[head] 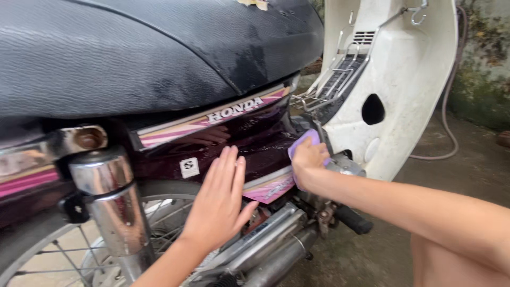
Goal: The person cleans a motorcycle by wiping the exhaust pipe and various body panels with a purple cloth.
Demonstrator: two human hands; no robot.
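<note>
A motorbike fills the view, with a wet black seat (138, 53) above a dark maroon side panel (255, 133) with pink and cream stripes. My left hand (219, 204) lies flat and open against the lower part of that panel, fingers together and pointing up. My right hand (308, 162) presses a purple cloth (306, 139) onto the front end of the panel, beside the white leg shield (404, 79). Most of the cloth is hidden under my fingers.
A chrome rear shock absorber (109, 207) and a spoked wheel (69, 255) sit at the lower left. Below my hands are the exhaust pipe (276, 250) and a black footpeg (353, 219). A hose (451, 127) trails over the wet concrete ground at the right.
</note>
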